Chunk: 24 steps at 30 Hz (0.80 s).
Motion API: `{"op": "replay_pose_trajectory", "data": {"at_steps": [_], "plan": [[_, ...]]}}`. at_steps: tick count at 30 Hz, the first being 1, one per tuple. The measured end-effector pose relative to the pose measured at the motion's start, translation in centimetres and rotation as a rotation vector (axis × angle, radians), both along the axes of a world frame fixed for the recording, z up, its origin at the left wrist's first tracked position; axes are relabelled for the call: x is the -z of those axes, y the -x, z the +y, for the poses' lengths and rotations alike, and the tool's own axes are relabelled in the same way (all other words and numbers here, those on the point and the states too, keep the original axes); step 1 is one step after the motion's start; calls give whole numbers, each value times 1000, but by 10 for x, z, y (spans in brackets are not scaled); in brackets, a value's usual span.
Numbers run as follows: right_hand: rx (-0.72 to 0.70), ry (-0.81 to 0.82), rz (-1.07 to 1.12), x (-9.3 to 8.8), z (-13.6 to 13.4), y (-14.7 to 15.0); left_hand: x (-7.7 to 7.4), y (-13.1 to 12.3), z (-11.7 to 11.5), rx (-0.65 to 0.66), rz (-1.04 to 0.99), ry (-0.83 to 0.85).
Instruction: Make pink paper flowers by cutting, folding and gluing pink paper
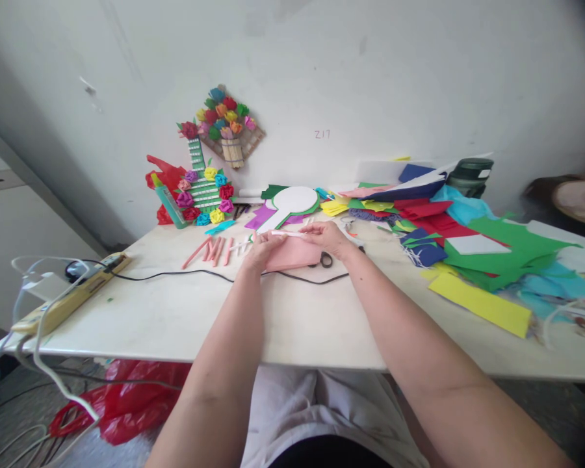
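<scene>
My left hand and my right hand both rest on a pink paper sheet lying on the white table. Their fingers are curled and pinch the sheet's far edge, which is rolled around a thin white stick. Several finished pink paper rolls lie just left of my left hand. Scissors peek out from under the sheet beside my right wrist.
A heap of coloured paper sheets covers the right of the table. Paper-flower crafts stand against the wall. A black cable runs to a power strip at the left edge. A red plastic bag lies on the floor.
</scene>
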State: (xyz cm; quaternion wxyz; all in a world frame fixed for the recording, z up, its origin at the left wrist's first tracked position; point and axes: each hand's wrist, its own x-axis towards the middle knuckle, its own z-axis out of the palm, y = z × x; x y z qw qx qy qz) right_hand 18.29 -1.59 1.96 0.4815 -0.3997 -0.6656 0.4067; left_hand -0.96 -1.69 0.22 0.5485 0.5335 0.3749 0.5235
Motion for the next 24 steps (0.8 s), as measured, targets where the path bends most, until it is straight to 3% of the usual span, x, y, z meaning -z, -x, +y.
{"op": "replay_pose_trajectory", "data": {"at_steps": [5,11,24], "plan": [[16,-27,-3,-1,-1,0,1,-3,-1,-35,-11,-22],[-21,-32,26,0,1,-1,-2,-3,-3,115,-32,-36],[-88,61,105,3,2,-1,-2,-2,-4,188,-58,28]]}}
